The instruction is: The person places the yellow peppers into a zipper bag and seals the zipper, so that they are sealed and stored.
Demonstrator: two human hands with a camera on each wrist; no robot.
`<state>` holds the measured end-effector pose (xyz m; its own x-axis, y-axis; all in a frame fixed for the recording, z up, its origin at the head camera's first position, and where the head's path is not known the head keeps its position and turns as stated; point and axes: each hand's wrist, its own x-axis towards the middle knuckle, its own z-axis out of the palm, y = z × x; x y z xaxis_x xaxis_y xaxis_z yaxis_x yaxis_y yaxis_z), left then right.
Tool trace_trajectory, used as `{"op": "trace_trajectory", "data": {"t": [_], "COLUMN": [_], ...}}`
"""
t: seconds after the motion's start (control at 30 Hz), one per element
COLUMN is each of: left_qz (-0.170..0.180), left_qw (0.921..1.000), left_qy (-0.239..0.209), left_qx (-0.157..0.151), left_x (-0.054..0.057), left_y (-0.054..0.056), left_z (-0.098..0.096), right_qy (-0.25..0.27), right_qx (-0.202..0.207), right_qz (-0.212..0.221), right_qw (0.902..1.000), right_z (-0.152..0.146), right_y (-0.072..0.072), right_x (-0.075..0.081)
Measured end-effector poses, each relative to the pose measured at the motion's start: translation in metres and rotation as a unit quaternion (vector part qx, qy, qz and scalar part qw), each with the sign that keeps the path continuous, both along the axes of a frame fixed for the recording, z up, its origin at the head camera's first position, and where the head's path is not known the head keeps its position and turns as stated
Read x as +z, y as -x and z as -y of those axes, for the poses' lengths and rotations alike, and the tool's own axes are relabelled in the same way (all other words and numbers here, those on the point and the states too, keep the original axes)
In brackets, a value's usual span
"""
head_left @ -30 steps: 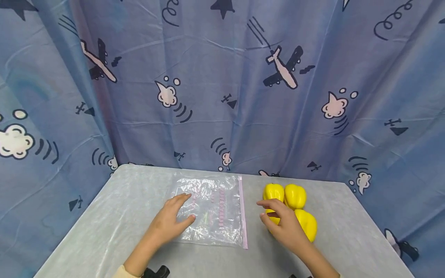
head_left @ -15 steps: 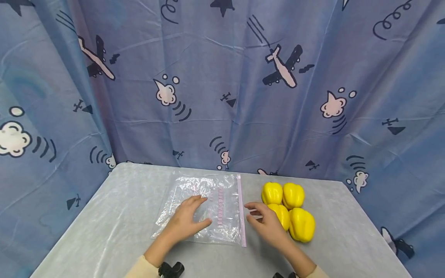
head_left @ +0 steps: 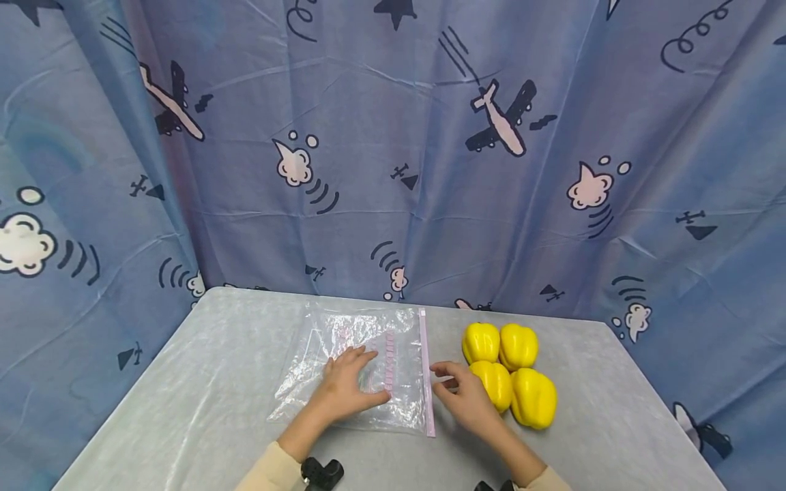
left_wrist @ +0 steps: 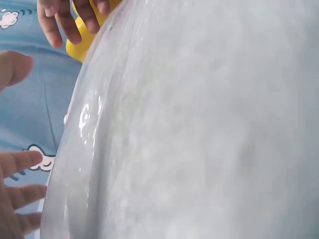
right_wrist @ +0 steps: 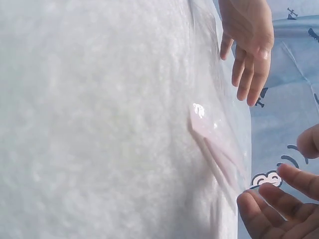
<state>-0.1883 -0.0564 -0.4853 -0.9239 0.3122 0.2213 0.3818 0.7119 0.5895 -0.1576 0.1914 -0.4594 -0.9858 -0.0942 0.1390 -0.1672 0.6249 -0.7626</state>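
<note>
A clear plastic zip bag (head_left: 307, 382) with pink printing lies flat on the table, its pink zip edge (head_left: 428, 409) on the right side. Over the bag's middle hovers my left hand (head_left: 345, 390), fingers spread and thumb pointing right, holding nothing. Just right of the zip edge is my right hand (head_left: 468, 401), its fingers loosely bent toward the strip and nothing between them. In the right wrist view the fingertips (right_wrist: 249, 204) sit close to the bag's pink corner (right_wrist: 209, 134). Several yellow bell peppers (head_left: 534, 399) stand in a cluster right beside the right hand.
The table (head_left: 184, 382) has a pale grey cover. A blue curtain (head_left: 344, 225) with airplane and cloud prints hangs right behind it and along both sides. Black wrist camera mounts (head_left: 322, 474) show at the sleeves.
Both hands have moved: the left to the right across the bag, the right leftward from the peppers to the zip edge. The bag and peppers stay in place.
</note>
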Motion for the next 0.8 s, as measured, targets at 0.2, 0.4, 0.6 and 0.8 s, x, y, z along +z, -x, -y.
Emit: {"op": "trace_trajectory", "data": {"t": [0.2,0.4,0.6,0.8], "left_qz": [0.023,0.044,0.042,0.04], "left_qw": [0.9997,0.9987,0.9986,0.9984], "left_qy": [0.006,0.025,0.028,0.034], "left_qx": [0.001,-0.001,-0.013,-0.019], "left_x": [-0.0036,-0.0059,-0.0068,-0.0093], "left_y": [0.0012,0.0018,0.002,0.0019], "left_z": [-0.0052,-0.0061,-0.0054,-0.0036], "right_qy": [0.006,0.017,0.023,0.03], "right_qx": [-0.002,-0.008,-0.014,-0.018], "right_qz": [0.024,0.034,0.037,0.048], "right_qw": [0.9997,0.9992,0.9989,0.9982], "right_z": [0.0011,0.0039,0.0047,0.0069], "right_y": [0.001,0.005,0.0075,0.0086], "right_x": [-0.0023,-0.0062,-0.0081,-0.0083]}}
